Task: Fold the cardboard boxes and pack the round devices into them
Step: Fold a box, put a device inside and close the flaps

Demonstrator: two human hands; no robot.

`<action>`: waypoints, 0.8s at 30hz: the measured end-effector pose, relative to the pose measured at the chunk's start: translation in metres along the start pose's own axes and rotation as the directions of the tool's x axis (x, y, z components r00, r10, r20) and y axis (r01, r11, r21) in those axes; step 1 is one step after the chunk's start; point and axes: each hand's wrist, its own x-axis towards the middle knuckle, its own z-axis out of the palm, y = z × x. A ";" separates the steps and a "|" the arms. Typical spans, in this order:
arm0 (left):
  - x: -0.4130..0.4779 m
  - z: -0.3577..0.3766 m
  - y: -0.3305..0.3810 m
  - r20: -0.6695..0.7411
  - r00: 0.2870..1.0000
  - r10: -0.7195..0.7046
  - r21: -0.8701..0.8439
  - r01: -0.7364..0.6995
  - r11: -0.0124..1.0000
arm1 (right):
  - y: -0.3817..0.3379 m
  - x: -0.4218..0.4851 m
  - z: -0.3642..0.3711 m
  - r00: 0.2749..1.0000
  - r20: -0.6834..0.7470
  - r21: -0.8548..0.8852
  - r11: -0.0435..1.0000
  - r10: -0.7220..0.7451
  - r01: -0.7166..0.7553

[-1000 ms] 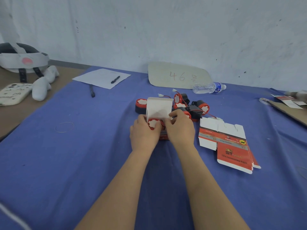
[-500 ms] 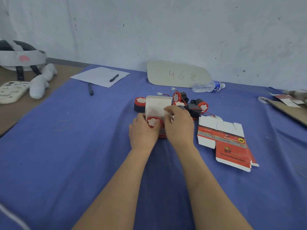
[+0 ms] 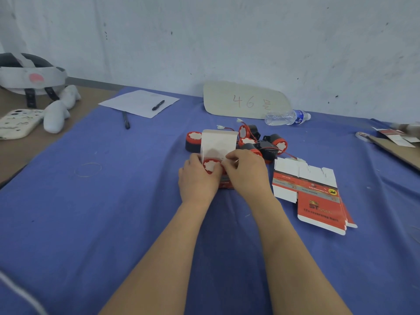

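The left hand [image 3: 197, 178] and the right hand [image 3: 247, 175] are meeting at the middle of the blue cloth [image 3: 91, 223], and both are gripping the box [image 3: 218, 144]. It is standing between them with its white lid flap pointing up and away from the person. The left hand's fingers are curling round the box's left side. The right hand's thumb and forefinger are pinching its right edge near the opening, though what exactly they are nipping is too small to tell. A device [image 3: 210, 165], red-rimmed with a white face, is sitting in the mouth of the box, face toward the camera, between the two thumbs. One device [image 3: 193, 140] is standing just left of the flap, and the loose devices [image 3: 261, 142] are lying in a heap with red wires just right of it. The flat boxes [image 3: 318, 194] are lying stacked, unfolded and red-printed, near the right hand. Farther back, a bottle [image 3: 286, 116] is lying on its side beside a card [image 3: 245, 102] marked 46, which is leaning against the wall. A pen [image 3: 158, 105] is resting on a sheet [image 3: 136, 102] at the far left of the cloth. A phone [image 3: 16, 121] and a headset [image 3: 29, 76] are lying on the bare table at the left.
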 end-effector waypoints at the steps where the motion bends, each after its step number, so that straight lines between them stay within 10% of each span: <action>1: 0.000 0.000 0.000 -0.001 1.000 -0.001 0.001 0.001 1.000 | 0.001 0.000 -0.001 1.000 0.015 -0.001 1.000 0.003 -0.003; 24: -0.003 0.001 0.004 0.010 1.000 -0.021 0.000 0.021 1.000 | -0.033 0.023 -0.004 0.975 0.121 -0.234 0.960 0.184 -0.152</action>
